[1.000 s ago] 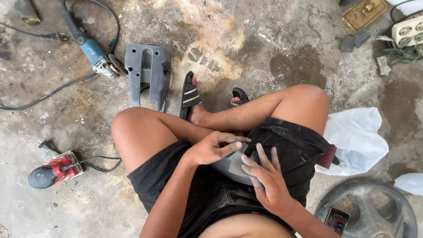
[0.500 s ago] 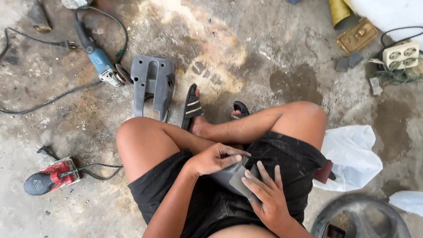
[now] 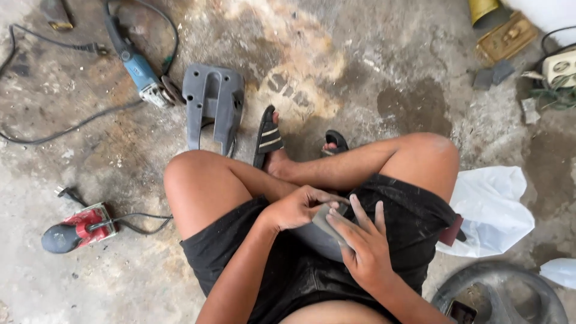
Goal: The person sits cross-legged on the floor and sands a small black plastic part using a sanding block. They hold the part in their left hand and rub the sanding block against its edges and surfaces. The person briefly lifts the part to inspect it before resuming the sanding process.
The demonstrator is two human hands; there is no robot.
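I sit cross-legged on a concrete floor in black shorts. A grey curved plastic part (image 3: 315,240) rests in my lap. My left hand (image 3: 297,207) is curled shut on a small grey piece, apparently sandpaper (image 3: 327,217), pressed against the part. My right hand (image 3: 363,243) lies flat with fingers spread on the same part, holding it steady.
A grey forked plastic cover (image 3: 213,105) lies beyond my knee. A blue angle grinder (image 3: 141,72) with cord is at upper left, a red sander (image 3: 75,228) at left. A white plastic bag (image 3: 495,210), a round dark wheel-like part (image 3: 501,297), and a white power strip (image 3: 561,66) sit at right.
The view has shifted slightly, so floor objects sit lower in frame. My left hand has slid a little along the grey part; my right hand stays spread on it.
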